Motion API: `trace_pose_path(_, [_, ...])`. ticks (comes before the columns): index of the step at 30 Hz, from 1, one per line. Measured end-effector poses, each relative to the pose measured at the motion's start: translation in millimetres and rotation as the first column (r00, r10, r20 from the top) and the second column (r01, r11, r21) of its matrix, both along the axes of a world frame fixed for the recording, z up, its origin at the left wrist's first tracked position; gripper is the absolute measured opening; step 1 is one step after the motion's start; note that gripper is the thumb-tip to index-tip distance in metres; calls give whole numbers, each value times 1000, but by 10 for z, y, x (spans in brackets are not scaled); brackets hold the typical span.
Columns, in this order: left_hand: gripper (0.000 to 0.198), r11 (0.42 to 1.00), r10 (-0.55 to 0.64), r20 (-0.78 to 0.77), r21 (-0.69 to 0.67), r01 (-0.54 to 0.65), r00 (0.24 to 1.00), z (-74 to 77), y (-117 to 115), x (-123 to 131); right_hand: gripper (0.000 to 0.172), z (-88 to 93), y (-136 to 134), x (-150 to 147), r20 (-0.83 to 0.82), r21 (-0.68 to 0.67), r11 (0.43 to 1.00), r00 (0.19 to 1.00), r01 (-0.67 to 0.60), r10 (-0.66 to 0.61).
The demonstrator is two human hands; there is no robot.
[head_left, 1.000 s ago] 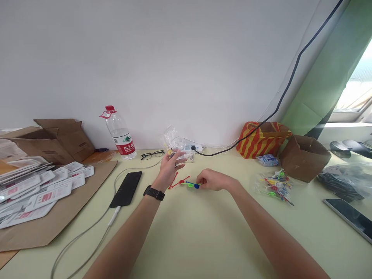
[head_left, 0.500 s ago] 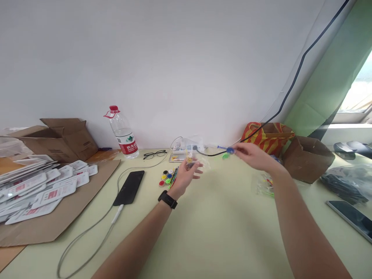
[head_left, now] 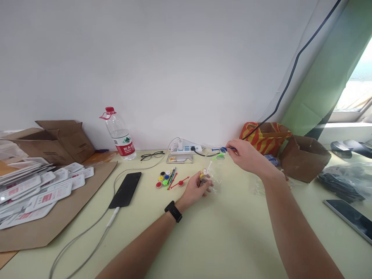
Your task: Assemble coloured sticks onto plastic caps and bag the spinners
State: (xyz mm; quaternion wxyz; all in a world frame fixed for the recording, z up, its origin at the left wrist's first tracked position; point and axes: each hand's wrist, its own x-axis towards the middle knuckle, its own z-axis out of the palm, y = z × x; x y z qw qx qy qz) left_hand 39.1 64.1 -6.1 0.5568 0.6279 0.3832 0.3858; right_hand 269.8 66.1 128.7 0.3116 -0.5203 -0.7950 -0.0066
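Note:
My left hand (head_left: pixel 200 186), with a black watch on the wrist, holds a clear plastic bag (head_left: pixel 215 180) with white and yellow plastic pieces in its mouth. My right hand (head_left: pixel 240 153) pinches a blue plastic piece (head_left: pixel 223 150) at the back of the table. Beneath that piece lies a green one (head_left: pixel 220 155). Left of my left hand, a red piece with thin arms (head_left: pixel 180 183) rests near a group of small coloured discs (head_left: pixel 165 182) and thin coloured sticks (head_left: pixel 172 176).
Behind are a power strip (head_left: pixel 186 148), a clear case (head_left: pixel 179 159) and glasses (head_left: pixel 152 155). A bottle (head_left: pixel 124 143), phone (head_left: pixel 126 190), cable and stacked white packs (head_left: pixel 55 186) stand left. Boxes (head_left: pixel 305 159), a striped bag (head_left: pixel 255 133) and a tablet (head_left: pixel 348 219) are right.
My left hand has moved right and nearer with the bag, leaving the red piece by the discs in view. My right hand stays near the back with the blue piece, slightly lower.

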Motion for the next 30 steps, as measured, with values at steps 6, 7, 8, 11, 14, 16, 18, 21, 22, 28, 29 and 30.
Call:
trace_pose_path(6, [37,991,82,-15,109,-80,997,-72,-8,44,20,-18,-11,34,83,-37,997,995,65,-62])
trace_pose_path(7, [35,986,97,-19,138,-93,995,-80,-9,47,22,-13,-19,31,91,-43,997,994,60,-56])
trace_pose_path(8, [34,981,107,-28,166,-101,994,-85,-10,48,22,-8,-27,26,92,-44,998,995,48,-44])
trace_pose_path(11, [31,971,109,-70,223,-91,992,-83,-15,43,22,3,-46,-10,73,-27,1000,997,13,-11])
trace_pose_path(14, [32,969,97,-92,234,-73,991,-72,-20,40,21,6,-63,-63,60,-21,1000,998,4,-3])
trace_pose_path(16, [32,971,82,-84,230,-61,993,-67,-24,46,22,3,-74,-97,55,-18,1000,998,5,-4])
trace_pose_path(18, [31,973,61,-68,228,-44,996,-64,-29,54,24,-5,-80,-129,49,-16,1000,999,16,-15])
trace_pose_path(21, [32,975,31,-46,223,-20,998,-59,-39,61,26,-26,-73,-179,31,-23,1000,999,21,-20])
trace_pose_path(22, [32,976,21,-36,217,-13,999,-56,-41,62,26,-33,-67,-197,24,-25,1000,1000,13,-13])
trace_pose_path(28, [36,989,-92,81,126,82,992,-44,-12,42,25,-51,-34,-312,-64,-13,997,995,-82,81])
trace_pose_path(29, [37,990,-108,102,101,97,989,-44,-3,36,25,-49,-30,-329,-85,-7,994,991,-108,107])
trace_pose_path(30, [38,991,-115,117,77,107,986,-45,6,30,24,-47,-28,-344,-103,3,991,986,-134,133])
